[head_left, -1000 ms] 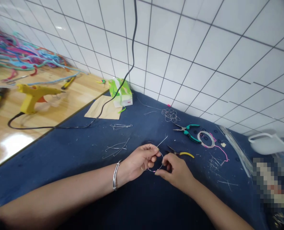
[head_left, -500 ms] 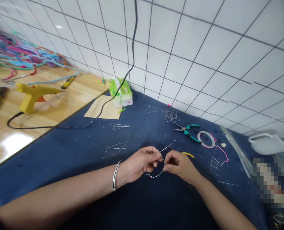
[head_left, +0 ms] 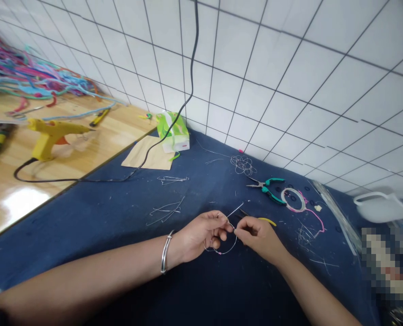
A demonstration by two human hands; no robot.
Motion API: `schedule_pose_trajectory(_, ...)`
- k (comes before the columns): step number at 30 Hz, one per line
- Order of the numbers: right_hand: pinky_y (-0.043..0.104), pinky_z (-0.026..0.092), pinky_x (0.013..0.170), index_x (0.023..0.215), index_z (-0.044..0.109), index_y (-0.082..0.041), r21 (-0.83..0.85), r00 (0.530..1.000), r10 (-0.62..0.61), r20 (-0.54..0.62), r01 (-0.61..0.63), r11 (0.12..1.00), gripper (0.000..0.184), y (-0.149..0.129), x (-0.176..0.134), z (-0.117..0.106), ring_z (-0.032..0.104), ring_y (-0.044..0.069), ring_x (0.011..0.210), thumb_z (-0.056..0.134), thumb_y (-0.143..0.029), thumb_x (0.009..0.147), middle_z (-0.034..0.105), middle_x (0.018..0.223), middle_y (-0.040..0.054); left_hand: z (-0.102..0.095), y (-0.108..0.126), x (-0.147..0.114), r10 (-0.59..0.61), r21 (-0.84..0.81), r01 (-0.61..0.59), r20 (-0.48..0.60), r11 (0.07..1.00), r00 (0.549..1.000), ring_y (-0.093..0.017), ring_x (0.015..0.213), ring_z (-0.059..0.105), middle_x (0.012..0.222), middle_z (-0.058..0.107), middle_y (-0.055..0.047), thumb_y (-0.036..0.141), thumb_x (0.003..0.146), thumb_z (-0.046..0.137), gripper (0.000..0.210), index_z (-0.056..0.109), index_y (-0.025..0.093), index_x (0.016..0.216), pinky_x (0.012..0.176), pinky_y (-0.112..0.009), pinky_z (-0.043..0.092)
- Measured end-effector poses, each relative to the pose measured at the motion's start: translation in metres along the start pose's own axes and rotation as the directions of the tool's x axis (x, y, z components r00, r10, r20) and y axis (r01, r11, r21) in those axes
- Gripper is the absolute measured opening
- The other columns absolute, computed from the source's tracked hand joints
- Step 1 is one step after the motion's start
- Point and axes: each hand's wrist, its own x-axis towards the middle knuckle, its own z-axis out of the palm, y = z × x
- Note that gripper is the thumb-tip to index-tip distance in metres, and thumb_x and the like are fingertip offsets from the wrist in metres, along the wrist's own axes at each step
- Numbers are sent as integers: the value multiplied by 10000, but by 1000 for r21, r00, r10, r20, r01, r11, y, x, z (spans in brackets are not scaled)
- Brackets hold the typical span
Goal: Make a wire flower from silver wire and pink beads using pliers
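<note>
A thin wire ring (head_left: 227, 251) with small pink bits on it hangs between my two hands. My left hand (head_left: 206, 233), with a silver bangle at the wrist, pinches the ring's upper left side, where a straight wire end (head_left: 235, 209) sticks out up and to the right. Thumb and forefinger of my right hand (head_left: 259, 236) close on the ring's right side. Just beyond the right hand lies a yellow-handled tool (head_left: 268, 221), partly hidden. Teal-handled pliers (head_left: 268, 188) rest open farther back on the dark blue cloth (head_left: 119, 217).
Bent wires (head_left: 165, 210) lie left of my hands. A flower-shaped wire coil (head_left: 244, 165) is near the tiled wall. A ring-shaped roll (head_left: 293, 199) with pink cord sits at right. A yellow glue gun (head_left: 50, 136) lies on the wooden board, its black cord (head_left: 191, 68) crossing the view.
My right thumb and forefinger have moved up along the ring, closer to the left fingertips. The ring has shifted slightly right; my left hand keeps its pinch.
</note>
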Motion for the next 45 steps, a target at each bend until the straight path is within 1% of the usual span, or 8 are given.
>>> schedule_pose_trajectory(7, 196, 347, 512, 666, 556, -175, -50, 996, -21, -86, 17, 999, 124, -2, 2, 10, 435, 83, 551, 521, -261, 748, 510, 603, -26, 6, -2, -1, -29, 150, 30, -10, 988, 1000, -74, 530, 505, 725, 577, -27, 301, 772, 576, 175, 519, 136, 772, 444, -192, 373)
schedule_pose_trajectory(15, 187, 367, 501, 740, 561, -173, 164, 999, 34, -8, -32, 986, 155, 1, 4, 4, 453, 67, 529, 530, -321, 772, 514, 639, -31, 0, -4, 2, -32, 121, 31, 12, 992, 999, -70, 505, 496, 742, 592, -40, 348, 782, 558, 215, 528, 136, 806, 436, -194, 370)
schedule_pose_trajectory(22, 184, 356, 441, 677, 587, -163, 104, 987, 111, 113, -122, 987, 190, 5, 3, 1, 435, 66, 452, 533, -327, 758, 507, 536, -32, 1, -2, 1, -8, 73, 7, 7, 997, 1000, -68, 523, 496, 753, 590, -39, 341, 783, 563, 212, 540, 132, 806, 454, -192, 368)
schedule_pose_trajectory(29, 178, 337, 424, 654, 577, -159, 94, 986, 119, 118, -130, 987, 178, 6, 0, 6, 417, 60, 431, 536, -306, 745, 484, 504, -40, 4, 2, -1, -45, 181, 39, 29, 983, 999, -63, 487, 456, 598, 528, 12, 280, 699, 664, 220, 583, 129, 837, 444, -183, 363)
schedule_pose_trajectory(35, 180, 342, 431, 659, 574, -155, 110, 984, 102, 146, -118, 987, 162, 2, -2, 8, 418, 59, 441, 524, -280, 749, 489, 518, -37, 2, -2, 0, -24, 215, 22, 5, 976, 1000, -53, 453, 425, 552, 505, 26, 288, 710, 650, 189, 586, 133, 796, 420, -177, 339)
schedule_pose_trajectory(39, 172, 345, 441, 694, 604, -154, 107, 975, 98, 200, -121, 987, 118, 4, 1, -2, 461, 59, 464, 536, -245, 729, 539, 569, -25, 1, -2, 1, -2, 268, 0, 6, 963, 1000, -49, 432, 409, 547, 507, 27, 305, 721, 634, 187, 585, 135, 782, 413, -180, 336)
schedule_pose_trajectory(41, 162, 317, 424, 731, 623, -151, 131, 963, 130, 234, -164, 978, 139, 7, 3, -12, 473, 54, 462, 530, -255, 737, 567, 596, -13, 1, 0, 1, 19, 313, -19, 3, 950, 1000, -44, 414, 387, 544, 505, 30, 310, 725, 625, 184, 584, 136, 770, 395, -175, 315)
schedule_pose_trajectory(45, 156, 230, 373, 719, 611, -138, 306, 960, 199, 194, -253, 918, 283, 14, 7, -25, 405, 35, 401, 463, -365, 800, 514, 532, -25, -1, 3, 2, 65, 447, -51, -15, 893, 998, -50, 426, 382, 539, 489, 36, 299, 724, 610, 165, 581, 142, 765, 379, -166, 277)
